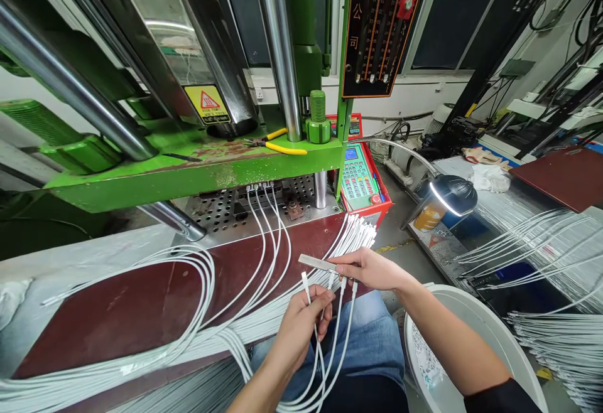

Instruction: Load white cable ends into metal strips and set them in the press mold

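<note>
While left grip (306,319) pinches cables (330,337), right (365,268) (closed) holds strip (318,263)

Bright, even room light, glare streaking the steel columns (277,42), a lit lamp (452,194), and wide-angle bending at the edges.

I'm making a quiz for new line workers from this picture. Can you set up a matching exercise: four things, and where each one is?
1. yellow-handled pliers
2. lamp
3. white bucket
4. metal strip

a. in the right hand
b. on the green press ledge
c. floor, by the right forearm
d. on a gooseneck, right of the keypad

Pairs: 1-b, 2-d, 3-c, 4-a
</note>
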### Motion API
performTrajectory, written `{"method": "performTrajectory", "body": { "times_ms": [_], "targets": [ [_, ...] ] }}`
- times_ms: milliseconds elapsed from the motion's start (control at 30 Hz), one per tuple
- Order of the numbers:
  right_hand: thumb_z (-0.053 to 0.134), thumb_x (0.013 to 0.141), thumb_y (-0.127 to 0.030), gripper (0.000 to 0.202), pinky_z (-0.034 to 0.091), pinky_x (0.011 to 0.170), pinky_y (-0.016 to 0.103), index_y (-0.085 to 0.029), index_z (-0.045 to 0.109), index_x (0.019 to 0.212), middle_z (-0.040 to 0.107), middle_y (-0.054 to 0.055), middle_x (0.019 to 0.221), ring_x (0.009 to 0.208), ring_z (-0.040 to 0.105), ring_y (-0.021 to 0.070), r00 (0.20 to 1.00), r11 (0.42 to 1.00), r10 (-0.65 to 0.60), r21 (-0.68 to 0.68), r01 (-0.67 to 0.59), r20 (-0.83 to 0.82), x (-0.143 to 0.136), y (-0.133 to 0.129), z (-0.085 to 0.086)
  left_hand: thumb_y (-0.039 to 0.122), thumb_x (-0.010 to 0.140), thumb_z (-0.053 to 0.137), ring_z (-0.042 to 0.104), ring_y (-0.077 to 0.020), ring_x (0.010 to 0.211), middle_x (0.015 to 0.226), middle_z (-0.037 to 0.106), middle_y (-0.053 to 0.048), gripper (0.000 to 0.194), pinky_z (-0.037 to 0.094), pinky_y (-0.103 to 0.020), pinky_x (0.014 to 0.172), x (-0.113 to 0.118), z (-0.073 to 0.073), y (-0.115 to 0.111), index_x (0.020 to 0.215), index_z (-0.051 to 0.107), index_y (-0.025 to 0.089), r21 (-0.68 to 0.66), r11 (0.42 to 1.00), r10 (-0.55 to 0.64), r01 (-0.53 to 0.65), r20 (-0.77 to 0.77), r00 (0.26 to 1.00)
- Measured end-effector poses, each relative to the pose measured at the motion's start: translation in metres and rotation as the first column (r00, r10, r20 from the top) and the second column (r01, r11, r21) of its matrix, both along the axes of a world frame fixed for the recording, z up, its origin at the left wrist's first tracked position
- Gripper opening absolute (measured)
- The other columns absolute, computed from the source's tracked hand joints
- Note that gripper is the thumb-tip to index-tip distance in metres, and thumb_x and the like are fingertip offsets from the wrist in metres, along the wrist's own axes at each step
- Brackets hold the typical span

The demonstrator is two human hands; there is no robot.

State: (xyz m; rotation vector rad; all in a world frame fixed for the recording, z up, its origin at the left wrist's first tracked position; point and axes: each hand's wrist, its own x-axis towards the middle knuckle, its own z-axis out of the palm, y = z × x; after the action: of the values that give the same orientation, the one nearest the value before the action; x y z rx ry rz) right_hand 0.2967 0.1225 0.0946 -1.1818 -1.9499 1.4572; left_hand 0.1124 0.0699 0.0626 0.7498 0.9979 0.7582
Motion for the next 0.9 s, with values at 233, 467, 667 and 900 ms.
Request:
{"method": "performTrajectory", "body": {
  "times_ms": [233,467,667,900],
  "targets": [
    [0.052,0.087,-0.045,0.048,0.045,0.063,0.025,-0.013,0.060,0.121,0.063,0.003,0.078,0.064,0.054,0.0133,0.999,0.999,-0.019,-0.034,0.017,-0.049,0.011,0.002,0.000,0.037,0.076,0.066,0.054,-0.0107,0.061,0.071,0.062,-0.002,0.024,0.044,-0.023,0.062,-0.006,0.001,-0.003,0.079,0.060,0.014,0.124,0.992,0.027,-0.023,-0.035,0.999],
    [0.051,0.087,-0.046,0.046,0.045,0.068,0.026,-0.014,0.062,0.118,0.066,0.003,0.087,0.071,0.054,0.0147,0.999,0.999,-0.036,0.036,0.036,0.002,0.016,0.006,-0.003,0.045,0.079,0.060,0.051,-0.0113,0.054,0.058,0.056,0.000,0.033,0.042,-0.023,0.054,-0.019,0.004,-0.006,0.085,0.064,0.013,0.121,0.989,0.100,-0.090,-0.076,0.992],
    [0.051,0.088,-0.045,0.045,0.045,0.067,0.024,-0.014,0.062,0.119,0.066,0.003,0.084,0.068,0.055,0.0136,1.000,1.000,-0.012,0.022,0.013,-0.021,0.012,0.005,0.002,0.046,0.076,0.063,0.025,-0.0037,0.038,0.047,0.032,0.009,0.042,0.018,-0.020,0.039,-0.019,0.001,-0.001,0.097,0.064,0.010,-0.002,0.999,-0.040,0.040,-0.026,0.999],
    [0.051,0.088,-0.043,0.043,0.043,0.062,0.023,-0.014,0.063,0.118,0.063,0.002,0.079,0.066,0.052,0.0128,1.000,1.000,-0.012,0.015,0.012,-0.023,0.011,0.004,0.000,0.047,0.073,0.066,0.023,-0.0028,0.037,0.046,0.032,0.009,0.043,0.013,-0.021,0.040,-0.017,0.000,0.001,0.094,0.064,0.009,-0.024,1.000,0.003,-0.003,-0.014,1.000]
  ]
}}
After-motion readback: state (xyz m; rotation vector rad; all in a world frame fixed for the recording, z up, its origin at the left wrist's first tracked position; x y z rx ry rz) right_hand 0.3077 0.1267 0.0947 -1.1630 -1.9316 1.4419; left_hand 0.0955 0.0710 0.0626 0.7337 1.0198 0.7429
